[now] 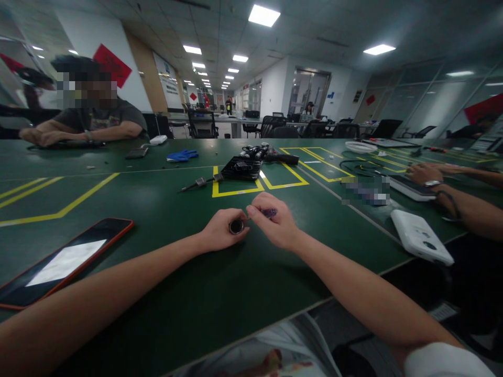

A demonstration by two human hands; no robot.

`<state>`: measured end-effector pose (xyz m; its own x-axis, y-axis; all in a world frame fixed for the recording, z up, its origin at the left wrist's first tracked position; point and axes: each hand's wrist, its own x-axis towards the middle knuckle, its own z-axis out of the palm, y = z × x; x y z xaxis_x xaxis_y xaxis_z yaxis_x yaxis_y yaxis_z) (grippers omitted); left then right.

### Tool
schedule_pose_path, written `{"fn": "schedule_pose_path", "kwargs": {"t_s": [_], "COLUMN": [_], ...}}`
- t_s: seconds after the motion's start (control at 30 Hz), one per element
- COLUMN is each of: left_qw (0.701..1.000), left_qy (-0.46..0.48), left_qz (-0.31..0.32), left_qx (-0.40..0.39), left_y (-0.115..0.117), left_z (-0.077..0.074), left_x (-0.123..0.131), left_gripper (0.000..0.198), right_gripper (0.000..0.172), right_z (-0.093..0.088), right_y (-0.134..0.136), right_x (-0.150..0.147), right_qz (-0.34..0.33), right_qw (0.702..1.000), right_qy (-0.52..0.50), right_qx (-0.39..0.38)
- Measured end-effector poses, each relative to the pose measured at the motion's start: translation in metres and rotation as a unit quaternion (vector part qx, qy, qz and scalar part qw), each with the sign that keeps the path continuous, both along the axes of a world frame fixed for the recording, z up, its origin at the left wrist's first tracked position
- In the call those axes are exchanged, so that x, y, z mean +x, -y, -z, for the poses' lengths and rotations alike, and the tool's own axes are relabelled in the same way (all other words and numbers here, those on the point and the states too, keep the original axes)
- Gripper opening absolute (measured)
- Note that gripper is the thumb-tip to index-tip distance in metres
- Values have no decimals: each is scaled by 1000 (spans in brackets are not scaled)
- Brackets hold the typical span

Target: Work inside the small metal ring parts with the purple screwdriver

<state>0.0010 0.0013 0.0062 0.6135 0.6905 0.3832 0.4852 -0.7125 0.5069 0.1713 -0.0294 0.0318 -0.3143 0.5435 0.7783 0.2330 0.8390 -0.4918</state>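
Note:
My left hand (225, 230) is closed around a short dark cylinder (236, 226) with a shiny rim, its round end facing me. Beside it, almost touching, my right hand (277, 220) grips a slim tool with a purple handle (270, 213). The tool's tip points left toward the cylinder, and the fingers hide most of it, so its kind is unclear. Both hands are just above the green table (188, 293), near its front edge. Beyond them lies a black tray-like part (241, 168) with a pile of dark and metallic parts (257, 152) behind it.
A phone with an orange edge (66, 262) lies at left. A thin dark rod-like tool (200, 182) and blue glove (183, 155) are farther back. At right are a white device (422, 236) and a co-worker's hand (424, 173). Another person sits across, at far left.

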Motion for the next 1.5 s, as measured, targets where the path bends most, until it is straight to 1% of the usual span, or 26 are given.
{"fn": "schedule_pose_path", "kwargs": {"t_s": [0.2, 0.33, 0.5, 0.77, 0.97, 1.17, 1.33, 1.5], "left_qw": [1000, 1000, 1000, 1000, 999, 999, 999, 999], "left_qy": [-7, -12, -16, -18, -22, -14, -22, -22], "left_qz": [8, 12, 10, 11, 11, 15, 12, 10], "left_qx": [15, 21, 21, 22, 32, 32, 27, 22], "left_y": [-1, -1, -3, -2, -1, -1, -2, -2], "left_z": [0, 1, 3, 2, 0, 0, 0, 0], "left_x": [-1, -1, -1, -1, -1, -2, -1, -2], "left_gripper": [13, 13, 15, 14, 14, 14, 14, 14], "right_gripper": [25, 28, 24, 25, 26, 28, 29, 28], "right_z": [-2, -2, 0, 0, -2, -1, -2, -2], "right_y": [2, 2, 1, 1, 2, 1, 1, 2], "right_x": [1, 3, 2, 0, 2, 3, 3, 2], "right_qz": [0, -12, -14, 12, 36, 34, 31, 40], "right_qw": [999, 999, 999, 1000, 998, 999, 999, 999], "right_qy": [-33, -30, -18, -17, -44, -36, -18, -19], "right_qx": [10, -14, -31, -9, -19, -22, -4, -22]}}
